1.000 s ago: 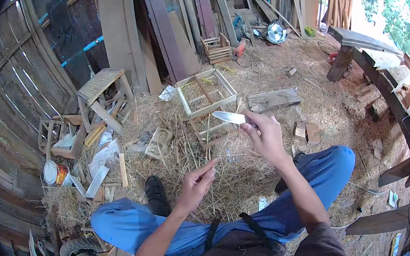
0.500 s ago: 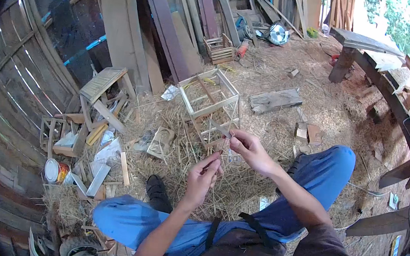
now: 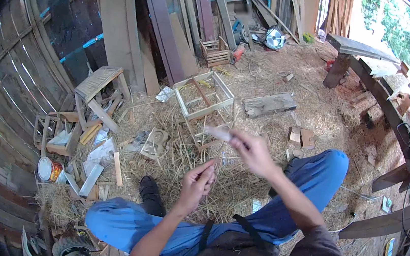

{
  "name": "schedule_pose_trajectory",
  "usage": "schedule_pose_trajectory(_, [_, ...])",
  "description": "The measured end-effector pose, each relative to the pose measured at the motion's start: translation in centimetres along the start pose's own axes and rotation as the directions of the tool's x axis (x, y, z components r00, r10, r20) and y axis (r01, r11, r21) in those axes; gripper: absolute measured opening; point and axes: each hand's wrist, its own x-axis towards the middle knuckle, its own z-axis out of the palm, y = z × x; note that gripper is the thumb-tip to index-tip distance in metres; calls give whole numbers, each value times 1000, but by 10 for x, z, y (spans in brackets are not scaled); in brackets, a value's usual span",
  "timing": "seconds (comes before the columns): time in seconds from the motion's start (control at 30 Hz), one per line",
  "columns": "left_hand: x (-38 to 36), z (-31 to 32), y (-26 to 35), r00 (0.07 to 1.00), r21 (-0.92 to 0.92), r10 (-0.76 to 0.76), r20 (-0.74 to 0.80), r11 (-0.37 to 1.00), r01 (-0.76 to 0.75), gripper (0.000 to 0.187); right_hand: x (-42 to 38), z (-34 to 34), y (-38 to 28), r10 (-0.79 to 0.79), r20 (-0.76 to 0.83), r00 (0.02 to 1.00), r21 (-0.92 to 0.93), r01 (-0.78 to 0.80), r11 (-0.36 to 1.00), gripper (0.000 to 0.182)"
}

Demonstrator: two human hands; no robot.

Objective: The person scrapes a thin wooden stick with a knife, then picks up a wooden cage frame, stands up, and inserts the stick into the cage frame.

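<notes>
My right hand (image 3: 250,154) is closed around what looks like a knife (image 3: 217,132), its pale flat blade smeared by motion and pointing left. Lower and to the left, my left hand (image 3: 198,183) pinches a thin stick (image 3: 216,166), mostly hidden by the fingers. The two hands are apart, above the straw-covered floor between my knees. Just beyond the blade stands a small open wooden frame (image 3: 211,109) with slender legs and rails.
A small slatted stool (image 3: 99,83) and wood scraps lie at left, near a paint can (image 3: 50,169). A thick board (image 3: 269,104) lies ahead. A circular saw (image 3: 274,38) sits by leaning planks. The workbench (image 3: 388,91) runs along the right, with a cable hanging.
My right hand has swung slightly right and down with the knife, away from my left hand. My left hand has dropped slightly, and the view has shifted a little.
</notes>
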Motion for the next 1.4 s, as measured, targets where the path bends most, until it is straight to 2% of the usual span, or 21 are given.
schedule_pose_trajectory(0.07, [2, -6, -4, 999, -34, 22, -29, 999, -23, 30, -10, 11, -21, -131, 101, 986, -21, 134, 991, 37])
schedule_pose_trajectory(0.13, [3, -11, -5, 998, -59, 9, -57, 998, -12, 16, -14, 20, -26, -212, 207, 955, -4, 217, 976, 39])
schedule_pose_trajectory(0.23, [2, -16, -6, 999, -41, 13, -38, 999, -15, 11, -12, 20, -24, -234, 237, 943, -5, 242, 970, 45])
schedule_pose_trajectory(0.37, [2, -15, -9, 997, -70, -7, -77, 998, 2, 27, -17, 18, -34, -158, 300, 941, -63, 185, 981, 49])
schedule_pose_trajectory(0.47, [1, -12, -7, 996, -54, 4, -84, 999, -8, 33, -13, 13, -29, -187, 320, 929, -142, 243, 960, 51])
schedule_pose_trajectory(0.5, [4, -15, -11, 997, -52, -34, -74, 998, 30, 30, -12, 18, -20, -317, 221, 922, -107, 347, 932, 52])
schedule_pose_trajectory(0.6, [4, -13, -7, 999, -8, -2, -50, 1000, 2, 35, -10, 12, -21, -355, 171, 919, -149, 380, 913, 50])
schedule_pose_trajectory(0.63, [6, -14, -5, 998, 29, 56, -22, 998, -55, 35, -6, 10, -18, -287, 121, 950, -153, 304, 940, 48])
schedule_pose_trajectory(0.73, [-9, -1, 13, 999, 82, 35, 12, 996, -36, 35, 5, -1, -4, -108, 3, 994, -165, 107, 980, 42])
schedule_pose_trajectory(0.8, [-5, -3, 3, 1000, -6, 10, 28, 1000, -10, 40, 12, -14, -1, -39, -51, 998, -203, 28, 979, 37])
schedule_pose_trajectory(0.83, [-2, -1, 4, 1000, -33, -9, 16, 999, 9, 40, 4, -3, 2, -101, -7, 995, -200, 98, 975, 36])
schedule_pose_trajectory(0.87, [-1, 0, 4, 1000, -63, -29, -1, 998, 29, 40, -4, 6, -13, -282, 26, 959, -140, 283, 949, 38])
schedule_pose_trajectory(0.93, [0, -9, -1, 998, -101, -67, -11, 993, 66, 41, -15, 23, -21, -246, 176, 953, -138, 271, 953, 40])
schedule_pose_trajectory(0.97, [1, -14, -1, 996, -113, -88, -11, 990, 87, 41, -14, 18, -24, -180, 227, 957, -150, 218, 964, 40])
schedule_pose_trajectory(1.07, [-4, -7, 15, 997, -115, -73, 23, 991, 75, 42, 1, 9, -9, -98, 48, 994, -28, 99, 995, 40])
schedule_pose_trajectory(1.1, [-4, -8, 12, 997, -83, -60, 45, 994, 64, 44, 6, 3, -4, -61, 22, 998, -136, 63, 989, 40])
schedule_pose_trajectory(1.23, [-3, -6, 3, 996, -188, -63, 69, 979, 75, 30, -8, 4, -20, -294, 121, 948, -179, 312, 933, 42])
schedule_pose_trajectory(1.27, [0, -12, -4, 995, -199, -70, 68, 977, 82, 27, -14, 4, -33, -80, 282, 956, -243, 152, 958, 40])
schedule_pose_trajectory(1.33, [0, -16, -2, 995, -202, -84, 54, 975, 93, 21, -12, 10, -24, -192, 208, 959, -127, 221, 967, 41])
schedule_pose_trajectory(1.4, [0, -16, 3, 995, -200, -91, 31, 975, 95, 16, -8, 7, -19, -198, 177, 964, -150, 225, 963, 41])
